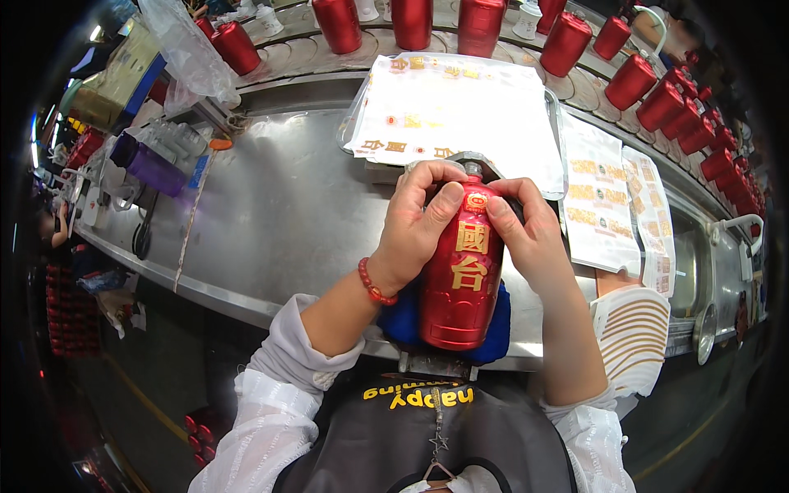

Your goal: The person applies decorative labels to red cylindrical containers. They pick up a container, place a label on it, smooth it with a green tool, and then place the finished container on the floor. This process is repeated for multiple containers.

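"Grip state, quick?"
"Both on. My left hand (pixel 412 222) is closed round the upper left of a red bottle (pixel 460 275), thumb flat on its front, fingers curled in by the neck."
"Other one?"
"Right hand (pixel 530 234), same deal: closed on the upper right, thumb just beside the round emblem (pixel 475 203), fingers bent over the shoulder. Fingertips partly hidden."
"Bottle position?"
"Centre of the frame, neck up-frame, base toward the lower edge, gold characters facing me. Lower part sits over a blue cloth (pixel 496 324); can't tell how much weight that takes."
"Surroundings?"
"Metal table (pixel 271 197) underneath. Label sheets (pixel 460 103) upper centre, beyond my hands. More printed sheets (pixel 596 193) right of centre, then a white sheet with curved brown strips (pixel 633 333) lower right, near my right forearm. Purple bottle (pixel 156 167), upper left. Conveyor (pixel 288 57) arcs across the top, carrying a row of other red bottles (pixel 411 22)."
"Wrists?"
"Red bead bracelet (pixel 376 283) on my left."
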`<act>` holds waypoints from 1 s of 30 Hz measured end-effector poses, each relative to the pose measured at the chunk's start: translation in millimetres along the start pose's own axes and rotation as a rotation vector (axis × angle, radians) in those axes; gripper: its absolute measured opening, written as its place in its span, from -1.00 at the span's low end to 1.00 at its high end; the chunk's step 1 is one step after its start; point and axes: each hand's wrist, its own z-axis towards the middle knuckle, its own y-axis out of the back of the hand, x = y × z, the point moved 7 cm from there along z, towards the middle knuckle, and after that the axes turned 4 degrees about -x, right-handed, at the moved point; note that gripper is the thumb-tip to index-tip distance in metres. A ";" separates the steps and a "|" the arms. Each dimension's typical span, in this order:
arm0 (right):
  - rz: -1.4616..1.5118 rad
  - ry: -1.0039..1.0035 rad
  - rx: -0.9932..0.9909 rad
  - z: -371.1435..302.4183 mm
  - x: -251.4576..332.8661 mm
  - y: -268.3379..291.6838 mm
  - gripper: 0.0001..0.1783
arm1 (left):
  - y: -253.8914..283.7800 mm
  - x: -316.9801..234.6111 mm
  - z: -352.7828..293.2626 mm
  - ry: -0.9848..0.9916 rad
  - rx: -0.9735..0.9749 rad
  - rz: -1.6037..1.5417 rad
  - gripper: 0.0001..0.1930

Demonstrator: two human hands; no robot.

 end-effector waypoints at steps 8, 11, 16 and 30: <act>-0.072 0.042 -0.016 0.5 3.8 -0.8 -0.55 | 0.3 -2.7 1.2 0.007 -0.003 0.095 -0.71; -0.062 0.043 -0.009 0.9 3.3 -0.3 -0.55 | 0.5 -2.7 2.5 -0.011 -0.002 0.108 -0.71; 0.047 -0.020 0.012 0.3 -6.0 0.5 -0.51 | 1.1 -0.3 -0.4 0.015 -0.023 0.031 -0.69; 0.066 0.042 0.167 -51.6 -11.1 -0.8 0.07 | 5.5 -6.2 -50.8 -0.068 0.038 0.178 -0.01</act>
